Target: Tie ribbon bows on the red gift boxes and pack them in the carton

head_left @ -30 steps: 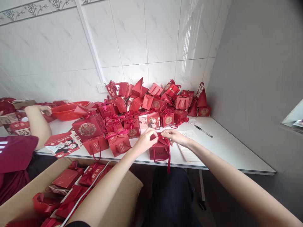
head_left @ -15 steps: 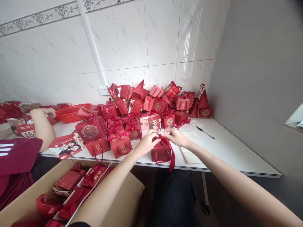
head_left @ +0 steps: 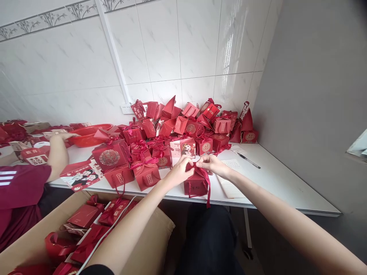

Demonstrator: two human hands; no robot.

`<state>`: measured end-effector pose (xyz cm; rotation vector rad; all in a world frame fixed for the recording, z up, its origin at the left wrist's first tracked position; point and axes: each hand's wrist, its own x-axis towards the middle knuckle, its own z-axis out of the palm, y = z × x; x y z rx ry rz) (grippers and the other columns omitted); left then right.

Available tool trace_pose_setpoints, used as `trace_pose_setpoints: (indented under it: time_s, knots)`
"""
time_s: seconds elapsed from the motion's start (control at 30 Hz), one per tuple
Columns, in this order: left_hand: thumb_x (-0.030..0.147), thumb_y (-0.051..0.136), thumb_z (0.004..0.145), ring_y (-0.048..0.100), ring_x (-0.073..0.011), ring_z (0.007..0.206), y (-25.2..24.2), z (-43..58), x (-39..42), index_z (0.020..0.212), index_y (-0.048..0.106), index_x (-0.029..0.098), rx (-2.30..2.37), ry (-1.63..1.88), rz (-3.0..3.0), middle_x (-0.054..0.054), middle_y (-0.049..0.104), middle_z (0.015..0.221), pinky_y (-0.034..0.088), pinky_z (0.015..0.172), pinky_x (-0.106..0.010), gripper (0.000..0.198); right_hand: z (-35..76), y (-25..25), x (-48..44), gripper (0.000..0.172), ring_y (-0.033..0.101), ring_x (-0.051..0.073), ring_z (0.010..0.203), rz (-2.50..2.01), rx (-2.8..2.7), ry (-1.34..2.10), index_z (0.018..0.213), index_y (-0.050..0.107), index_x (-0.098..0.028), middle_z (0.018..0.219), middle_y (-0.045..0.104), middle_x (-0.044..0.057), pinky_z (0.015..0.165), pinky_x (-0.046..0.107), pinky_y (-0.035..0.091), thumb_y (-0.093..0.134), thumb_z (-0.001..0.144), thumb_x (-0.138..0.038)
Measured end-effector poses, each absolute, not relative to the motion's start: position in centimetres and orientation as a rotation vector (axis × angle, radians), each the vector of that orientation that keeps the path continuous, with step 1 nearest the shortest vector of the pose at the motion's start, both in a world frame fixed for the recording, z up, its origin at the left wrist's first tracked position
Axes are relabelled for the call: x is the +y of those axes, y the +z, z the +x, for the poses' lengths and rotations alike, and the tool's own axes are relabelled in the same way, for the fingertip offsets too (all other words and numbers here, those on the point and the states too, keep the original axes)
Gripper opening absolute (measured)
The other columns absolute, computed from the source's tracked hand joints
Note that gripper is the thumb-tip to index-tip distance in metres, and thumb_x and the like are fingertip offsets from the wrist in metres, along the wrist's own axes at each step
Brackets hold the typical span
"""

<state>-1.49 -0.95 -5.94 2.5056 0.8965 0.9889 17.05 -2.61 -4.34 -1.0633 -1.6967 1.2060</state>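
Observation:
A small red gift box [head_left: 196, 186] with rope handles stands at the table's front edge. Over its top, my left hand [head_left: 183, 169] and my right hand [head_left: 209, 164] pinch a dark red ribbon [head_left: 207, 183], fingertips close together. One ribbon end hangs down the box's right side past the table edge. My fingers partly hide the top of the box and the spot where the ribbon crosses. Just behind my hands is a pink-and-red printed box [head_left: 183, 147]. Left of my left hand stands a red box with a bow [head_left: 145, 175].
A large pile of red gift boxes [head_left: 180, 124] leans against the tiled wall. A notebook [head_left: 231, 187] and a pen [head_left: 249, 160] lie to the right. On the left, a co-worker's arm [head_left: 59, 152] reaches near a red basin [head_left: 88, 133]. A carton [head_left: 160, 236] of boxes sits below.
My hands stay at the ribbon with small finger shifts, the right fingers lowering slightly. The co-worker's hand at the left has moved a little. The camera view has shifted slightly.

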Motion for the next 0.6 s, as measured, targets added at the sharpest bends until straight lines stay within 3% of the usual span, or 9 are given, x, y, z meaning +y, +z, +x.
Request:
trace_pose_setpoints:
  time_s: [0.2,0.4,0.6]
  knots:
    - [0.018,0.052,0.079,0.048,-0.0201,0.115,-5.87,-1.36,-0.95,0.081,0.047,0.021,0.871,0.982,2.519,-0.007,0.049,0.112,0.038,0.099,-0.035,0.006,16.81,-4.07,-2.73,0.046,0.029,0.003,0.033,-1.05,-1.709,1.234,0.064,0.052,-0.016,0.04,0.039,-0.01,0.032,0.018,0.02,0.066,0.061,-0.059]
    - [0.015,0.051,0.077,0.051,-0.0202,0.111,-5.59,-1.28,-0.99,0.076,0.049,0.02,0.846,0.97,2.485,-0.007,0.05,0.11,0.038,0.098,-0.034,0.005,17.21,-3.56,-3.04,0.044,0.035,0.005,0.037,-1.017,-1.764,1.275,0.074,0.058,-0.015,0.047,0.044,-0.008,0.034,0.02,0.032,0.064,0.065,-0.058]
    - [0.014,0.047,0.077,0.051,-0.0194,0.107,-5.78,-1.26,-1.19,0.075,0.042,0.02,0.862,1.022,2.427,-0.007,0.05,0.104,0.038,0.096,-0.035,0.009,17.64,-3.37,-3.18,0.038,0.033,0.005,0.034,-0.968,-1.731,1.342,0.057,0.055,-0.016,0.04,0.033,-0.009,0.036,0.02,0.029,0.06,0.074,-0.05]
